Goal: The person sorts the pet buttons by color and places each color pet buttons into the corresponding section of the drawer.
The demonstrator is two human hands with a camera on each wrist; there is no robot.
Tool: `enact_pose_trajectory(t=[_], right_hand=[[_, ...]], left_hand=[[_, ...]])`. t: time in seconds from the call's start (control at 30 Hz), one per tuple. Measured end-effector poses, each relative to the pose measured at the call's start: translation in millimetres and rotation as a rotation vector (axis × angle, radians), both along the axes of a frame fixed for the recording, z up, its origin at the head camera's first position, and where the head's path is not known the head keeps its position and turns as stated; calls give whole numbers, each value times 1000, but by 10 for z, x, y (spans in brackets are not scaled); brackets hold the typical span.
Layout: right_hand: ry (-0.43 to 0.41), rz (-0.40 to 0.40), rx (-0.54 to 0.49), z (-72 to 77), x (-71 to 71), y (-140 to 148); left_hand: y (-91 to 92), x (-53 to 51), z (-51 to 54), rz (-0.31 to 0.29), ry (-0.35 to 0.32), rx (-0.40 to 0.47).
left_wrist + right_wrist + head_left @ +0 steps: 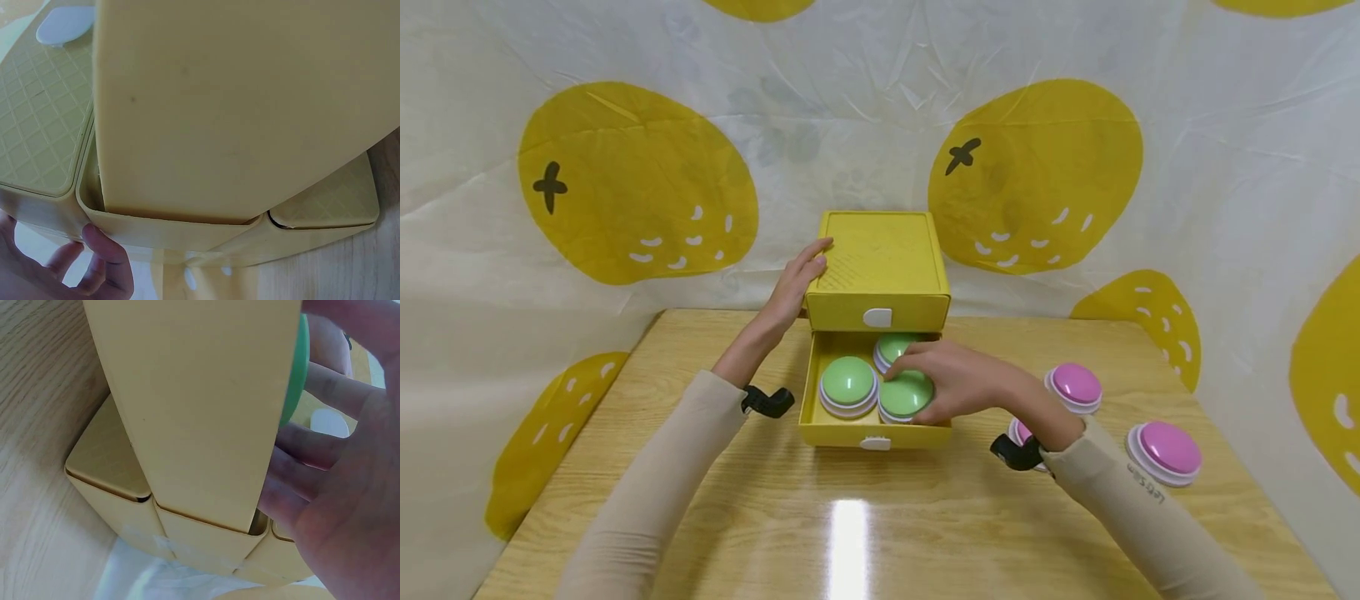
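Observation:
A yellow drawer box (pixel 880 250) stands at the table's back, one drawer (pixel 820 434) pulled out. Inside the drawer are three green domed discs with white bases: one on the left (pixel 847 382), one at the back (pixel 892 347) and one at the front right (pixel 906 395). My right hand (pixel 966 379) grips the front right disc, fingers curled over it; in the right wrist view a green edge (pixel 299 375) shows beside the fingers. My left hand (pixel 790 287) rests against the box's left side, fingertips at its top edge. The left wrist view shows those fingers (pixel 107 245) touching the side.
Pink domed discs lie on the table to the right: one further back (pixel 1077 384), one near the right edge (pixel 1168 451), and one (pixel 1019 431) partly hidden behind my right wrist. A patterned cloth (pixel 850 100) hangs behind the wooden table (pixel 760 517).

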State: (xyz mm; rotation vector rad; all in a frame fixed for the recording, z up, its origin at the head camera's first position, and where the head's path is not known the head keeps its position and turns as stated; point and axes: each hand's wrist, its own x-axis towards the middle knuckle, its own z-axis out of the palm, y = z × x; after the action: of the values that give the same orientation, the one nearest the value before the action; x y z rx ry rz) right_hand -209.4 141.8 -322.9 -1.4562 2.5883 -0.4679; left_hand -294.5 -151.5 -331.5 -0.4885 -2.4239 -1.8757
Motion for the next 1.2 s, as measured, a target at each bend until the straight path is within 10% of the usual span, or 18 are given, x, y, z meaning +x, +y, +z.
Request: enact_pose_trajectory(t=[1.2], right_hand=[[73,60,53,-43,33,-14]], left_hand=[[14,17,-22,14,13,-36]])
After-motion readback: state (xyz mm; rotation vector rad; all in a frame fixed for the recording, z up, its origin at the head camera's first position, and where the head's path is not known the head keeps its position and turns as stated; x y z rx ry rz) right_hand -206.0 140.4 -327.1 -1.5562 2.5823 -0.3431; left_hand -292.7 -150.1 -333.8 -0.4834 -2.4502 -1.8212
